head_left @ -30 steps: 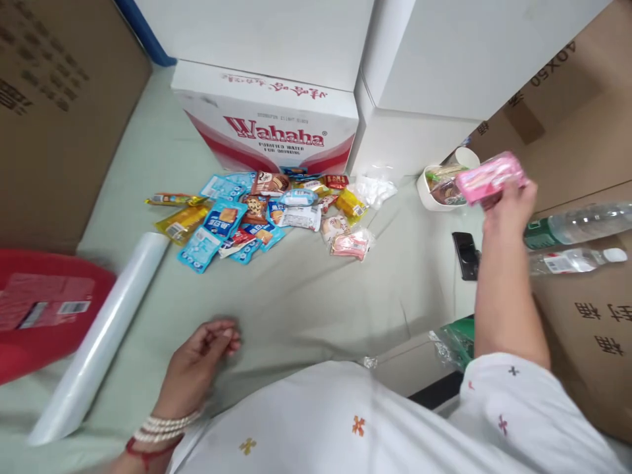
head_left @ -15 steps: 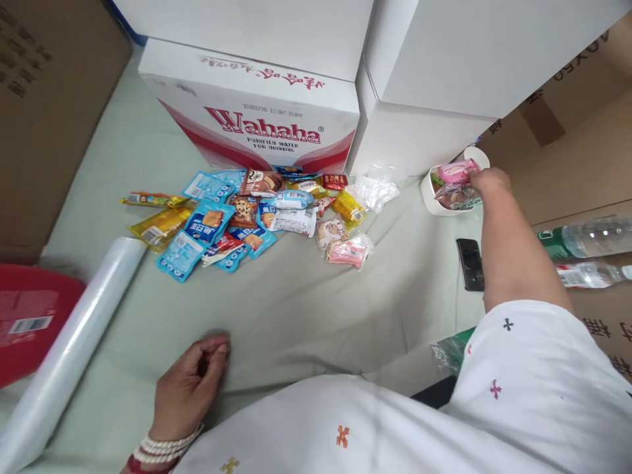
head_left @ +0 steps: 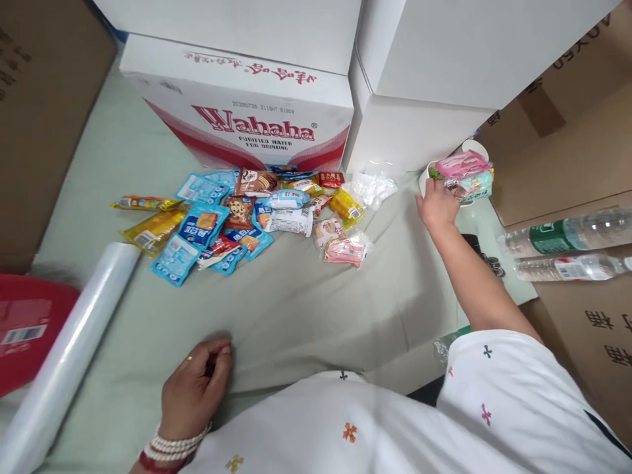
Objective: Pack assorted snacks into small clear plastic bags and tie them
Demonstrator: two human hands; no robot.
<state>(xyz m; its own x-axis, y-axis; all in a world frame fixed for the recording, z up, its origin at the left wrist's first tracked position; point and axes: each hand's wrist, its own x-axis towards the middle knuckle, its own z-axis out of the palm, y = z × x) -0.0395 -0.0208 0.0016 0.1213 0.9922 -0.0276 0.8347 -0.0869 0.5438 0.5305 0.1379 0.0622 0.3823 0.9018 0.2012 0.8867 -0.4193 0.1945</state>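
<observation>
My right grip (head_left: 439, 209) is touching the side of a rounded white bowl (head_left: 425, 175), its fingertips hidden, so I cannot tell whether they are clamping anything, while my left grip (head_left: 195, 388) is resting empty, thumb and fingers together. A glossy pink plastic packet (head_left: 463, 164) is sitting high on the bowl's crowded contents, so a tug or tilt could be spilling it onto the counter (head_left: 296, 309); a white-and-red cardboard carton (head_left: 247, 125) is reading "Wahaha", "PURIFIED WATER FOR DRINKING".
</observation>
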